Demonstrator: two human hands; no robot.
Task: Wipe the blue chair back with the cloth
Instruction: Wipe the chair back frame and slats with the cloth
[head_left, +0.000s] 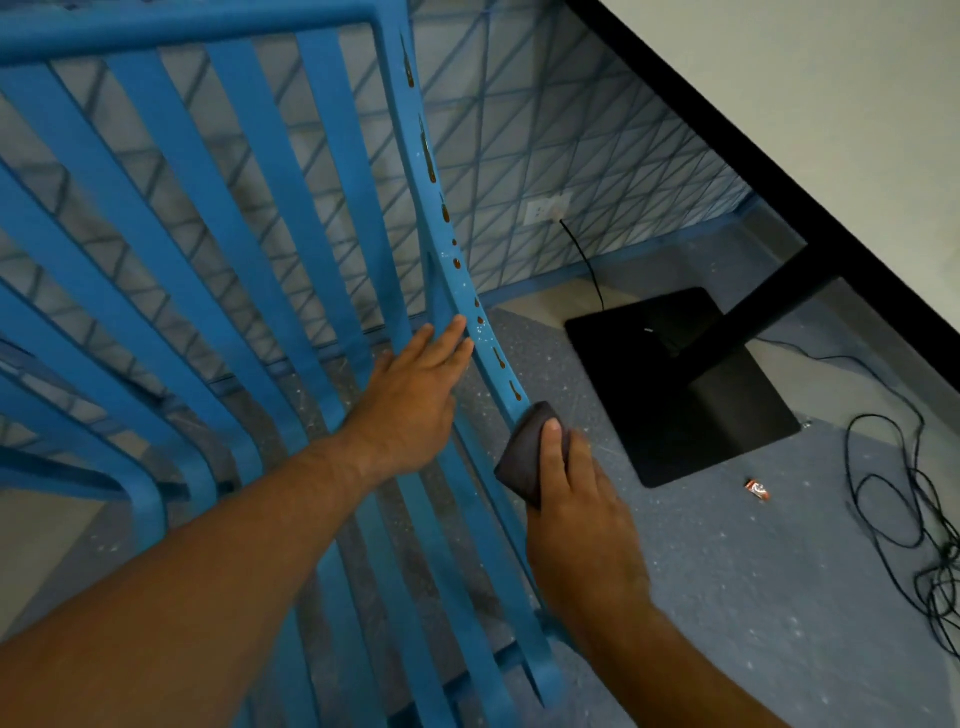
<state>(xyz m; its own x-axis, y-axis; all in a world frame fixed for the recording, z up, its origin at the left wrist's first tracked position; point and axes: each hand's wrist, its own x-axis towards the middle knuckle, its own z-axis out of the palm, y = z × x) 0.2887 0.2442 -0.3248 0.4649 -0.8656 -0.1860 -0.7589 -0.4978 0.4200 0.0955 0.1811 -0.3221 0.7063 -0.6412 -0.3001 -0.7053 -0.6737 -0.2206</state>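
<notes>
The blue chair back (218, 223) fills the left and middle of the head view, with several curved slats and a frame rail on the right. Brown drips and white specks run down that right rail (457, 260). My left hand (415, 395) lies flat with straight fingers against the rail, fingertips near the drips. My right hand (571, 499) grips a folded dark grey cloth (524, 457) and presses it on the rail's outer edge, just below the lowest brown drip.
To the right stands a black table base (675, 395) with its post, under a white tabletop (831, 104). Black cables (909, 519) coil on the grey speckled floor, and a small orange wrapper (757, 489) lies near them. A wall socket (545, 210) sits behind.
</notes>
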